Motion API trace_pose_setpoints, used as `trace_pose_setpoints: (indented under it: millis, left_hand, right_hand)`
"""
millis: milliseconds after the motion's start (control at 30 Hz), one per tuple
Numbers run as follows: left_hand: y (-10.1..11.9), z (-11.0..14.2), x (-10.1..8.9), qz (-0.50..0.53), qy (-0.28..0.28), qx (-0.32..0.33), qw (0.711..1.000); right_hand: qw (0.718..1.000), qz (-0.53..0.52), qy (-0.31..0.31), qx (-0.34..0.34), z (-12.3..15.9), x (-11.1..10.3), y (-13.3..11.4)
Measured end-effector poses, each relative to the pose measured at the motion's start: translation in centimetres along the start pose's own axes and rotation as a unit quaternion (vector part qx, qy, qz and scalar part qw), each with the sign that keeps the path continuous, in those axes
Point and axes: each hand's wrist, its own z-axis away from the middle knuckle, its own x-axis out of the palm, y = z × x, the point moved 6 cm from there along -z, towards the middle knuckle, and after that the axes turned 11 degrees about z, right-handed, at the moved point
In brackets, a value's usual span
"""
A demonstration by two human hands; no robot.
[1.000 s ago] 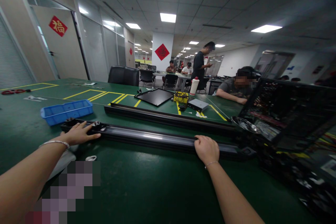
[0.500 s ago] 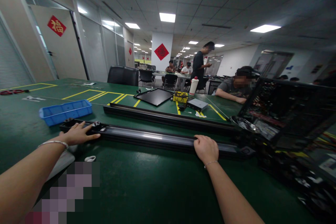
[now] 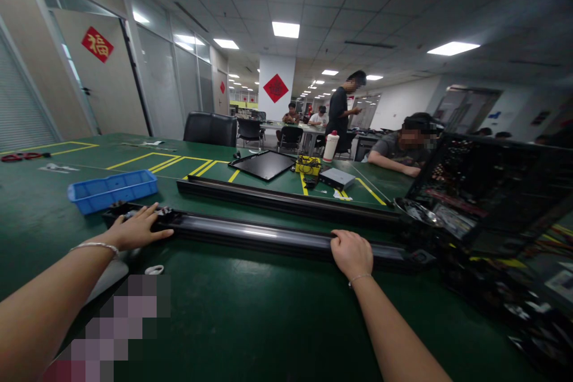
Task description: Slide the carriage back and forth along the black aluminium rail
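Note:
A long black bar [image 3: 259, 236] lies across the green table [image 3: 250, 322] in front of me. My left hand [image 3: 134, 230] lies flat on its left end, fingers stretched out over the end fitting. My right hand [image 3: 352, 252] is closed over the bar's near edge toward its right end. A second long black bar [image 3: 286, 199] lies parallel just behind the first. A small white piece [image 3: 154, 270] sits on the table near my left wrist.
A blue tray [image 3: 111, 190] sits at the left. Behind the bars lie a black panel [image 3: 264, 165], a yellow box [image 3: 308, 165] and a grey box [image 3: 337, 178]. An open machine with wiring [image 3: 487, 197] fills the right. A seated person [image 3: 403, 149] leans on the far edge.
My left hand has slid slightly right along the bar's left end. My right hand stays closed on the bar.

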Motion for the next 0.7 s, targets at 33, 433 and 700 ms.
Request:
trace_pose_setpoints:
  millis: [33, 433, 700]
  left_hand:
    - [0.0, 0.0, 0.3, -0.010, -0.017, 0.007, 1.000]
    - [1.5, 1.1, -0.3, -0.017, -0.066, 0.014, 0.998]
    - [1.1, 0.5, 0.4, -0.007, -0.061, 0.002, 0.998]
  right_hand:
    - [1.000, 0.000, -0.001, 0.000, 0.0, 0.0, 0.0]
    - [1.000, 0.003, -0.022, 0.001, 0.0, 0.0, 0.0]
    - [1.000, 0.012, -0.001, 0.001, 0.1, 0.0, -0.1]
